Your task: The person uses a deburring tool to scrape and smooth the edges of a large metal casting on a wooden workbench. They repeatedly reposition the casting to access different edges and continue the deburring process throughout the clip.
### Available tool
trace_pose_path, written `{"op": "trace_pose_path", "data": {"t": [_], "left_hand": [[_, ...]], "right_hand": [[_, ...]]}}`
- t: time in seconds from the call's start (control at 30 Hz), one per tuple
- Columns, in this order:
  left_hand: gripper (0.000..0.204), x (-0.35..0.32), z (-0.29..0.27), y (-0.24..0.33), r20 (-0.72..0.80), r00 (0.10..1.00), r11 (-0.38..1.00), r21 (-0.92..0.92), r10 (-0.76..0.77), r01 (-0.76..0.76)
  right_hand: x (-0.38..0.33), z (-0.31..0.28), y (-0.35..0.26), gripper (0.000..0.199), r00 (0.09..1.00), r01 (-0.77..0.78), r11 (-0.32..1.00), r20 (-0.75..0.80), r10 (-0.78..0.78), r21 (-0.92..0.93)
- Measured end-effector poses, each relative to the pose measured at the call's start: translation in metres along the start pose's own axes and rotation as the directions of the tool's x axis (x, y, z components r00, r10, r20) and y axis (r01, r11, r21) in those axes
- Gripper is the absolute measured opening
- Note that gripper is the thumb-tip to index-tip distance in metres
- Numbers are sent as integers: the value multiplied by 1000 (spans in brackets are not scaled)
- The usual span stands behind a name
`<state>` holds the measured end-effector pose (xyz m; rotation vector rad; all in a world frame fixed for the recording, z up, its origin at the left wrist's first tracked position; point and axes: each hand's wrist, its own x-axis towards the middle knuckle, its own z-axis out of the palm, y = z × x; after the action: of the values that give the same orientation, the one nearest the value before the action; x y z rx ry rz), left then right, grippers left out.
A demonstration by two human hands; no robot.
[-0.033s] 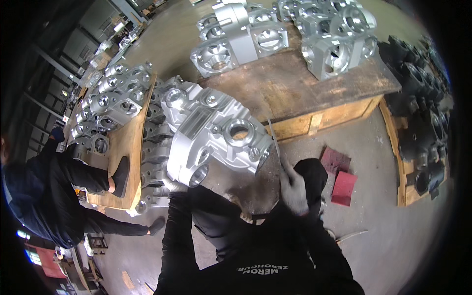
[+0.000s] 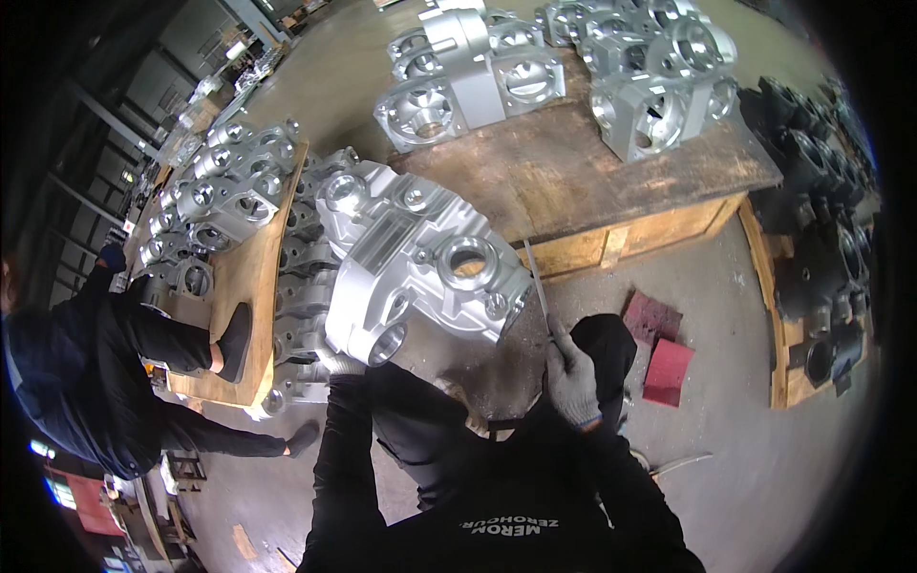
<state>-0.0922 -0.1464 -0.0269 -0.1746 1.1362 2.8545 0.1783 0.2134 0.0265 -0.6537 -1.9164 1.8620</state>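
Observation:
A large silver metal casting (image 2: pixel 382 286) with several round bores lies tilted in front of my knees. At its near left corner, my left hand (image 2: pixel 341 362), in a pale glove, grips the edge; the fingers are partly hidden beneath the metal. My right hand (image 2: pixel 573 384), in a grey-white knit glove, is closed around the near end of a long, thin flat file (image 2: pixel 537 285). The file points away from me, close beside the casting's right end; whether it touches the metal I cannot tell. What supports the casting is mostly hidden under it.
Similar castings (image 2: pixel 468 86) stand on a wooden crate (image 2: pixel 659 196) ahead. More castings (image 2: pixel 205 205) fill a wooden pallet (image 2: pixel 263 296) at left, where another person (image 2: pixel 86 372) rests a foot. Red abrasive sheets (image 2: pixel 667 370) lie on the floor. Black castings (image 2: pixel 817 248) are stacked at right.
My right hand and the file have shifted slightly back toward me. My left hand stays on the casting, which keeps nearly the same position.

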Motion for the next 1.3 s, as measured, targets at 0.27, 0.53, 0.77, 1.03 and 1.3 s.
{"op": "trace_pose_path", "data": {"t": [0.27, 0.53, 0.77, 1.03, 1.3], "left_hand": [[62, -13, 4, -6, 24, 999, 1000, 18, 22, -23], [51, -28, 28, -5, -97, 987, 985, -124, -129, 117], [28, -27, 34, -4, -169, 977, 983, -148, -131, 106], [30, -32, 34, -6, -224, 974, 999, 15, -35, 40], [16, -27, 21, -8, -123, 986, 991, -92, -109, 98]], "right_hand": [[86, -13, -51, 60, 938, 345, 891, 91, -333, -293], [169, 70, -186, 59, 839, 537, 545, 342, -424, -644], [274, 184, -208, 25, 652, 747, 356, 515, -556, -561], [353, 252, -271, 28, 717, 692, 314, 667, -200, -650], [373, 316, -241, 27, 647, 752, -8, 742, -176, -659]]}}
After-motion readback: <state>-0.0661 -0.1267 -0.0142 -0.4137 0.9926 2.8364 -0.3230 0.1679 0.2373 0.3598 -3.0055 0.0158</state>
